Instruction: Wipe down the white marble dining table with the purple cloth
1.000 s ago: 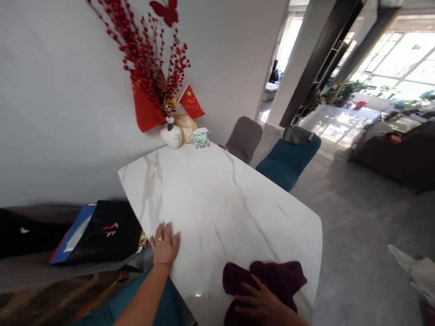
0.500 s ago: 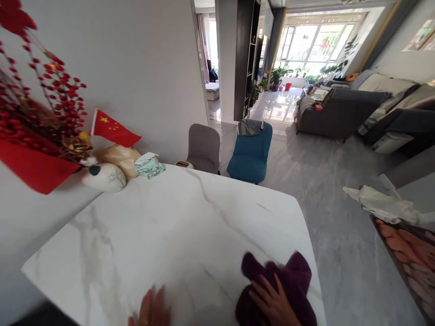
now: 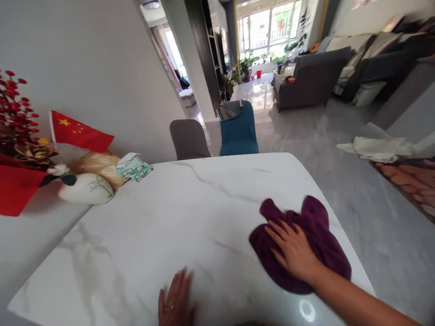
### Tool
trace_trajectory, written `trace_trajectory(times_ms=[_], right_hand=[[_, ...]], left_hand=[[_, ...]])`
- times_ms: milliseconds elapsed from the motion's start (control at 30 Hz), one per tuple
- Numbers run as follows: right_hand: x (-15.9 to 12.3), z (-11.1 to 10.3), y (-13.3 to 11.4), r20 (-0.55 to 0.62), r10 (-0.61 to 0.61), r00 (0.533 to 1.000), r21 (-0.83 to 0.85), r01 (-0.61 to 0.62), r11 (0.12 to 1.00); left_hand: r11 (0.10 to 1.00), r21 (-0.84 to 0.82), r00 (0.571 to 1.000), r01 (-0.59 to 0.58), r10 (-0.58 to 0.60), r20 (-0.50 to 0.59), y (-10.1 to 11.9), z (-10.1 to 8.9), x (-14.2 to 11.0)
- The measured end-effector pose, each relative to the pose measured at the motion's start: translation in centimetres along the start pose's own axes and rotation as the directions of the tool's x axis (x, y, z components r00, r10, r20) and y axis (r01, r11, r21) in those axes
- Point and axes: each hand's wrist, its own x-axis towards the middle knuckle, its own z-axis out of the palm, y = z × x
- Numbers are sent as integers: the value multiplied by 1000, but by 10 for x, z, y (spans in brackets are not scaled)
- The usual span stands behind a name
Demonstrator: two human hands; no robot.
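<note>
A dark purple cloth (image 3: pixel 314 226) lies crumpled on the white marble table (image 3: pixel 176 226) near its right edge. My right hand (image 3: pixel 294 249) rests flat on top of the cloth, fingers spread and pressing it down. My left hand (image 3: pixel 176 304) lies flat on the bare tabletop at the near edge, fingers stretched out, a ring on one finger, holding nothing.
At the table's far left stand two rounded vases (image 3: pixel 86 188) with red berry branches (image 3: pixel 15 113), a small red flag (image 3: pixel 79 133) and a green tissue pack (image 3: pixel 133 166). A grey chair (image 3: pixel 188 139) and a blue chair (image 3: pixel 238 131) stand beyond the table. Sofas (image 3: pixel 312 79) sit far right.
The view has swung right and lifted. My right hand has slid the purple cloth forward across the table, away from the near edge. My left hand stays flat near the front edge.
</note>
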Motion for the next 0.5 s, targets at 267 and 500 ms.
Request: trace_trajectory(times_ms=[267,500], right_hand=[[-33,0,-57,-29,489,872,-188,-485,854],[-102,-19,-123,114,634,765,-216,-604,767]], left_hand=[[912,-395,987,-110,52,-155,9,-15,-7],[817,-550,982,-176,107,-154,-28,-48,-18]])
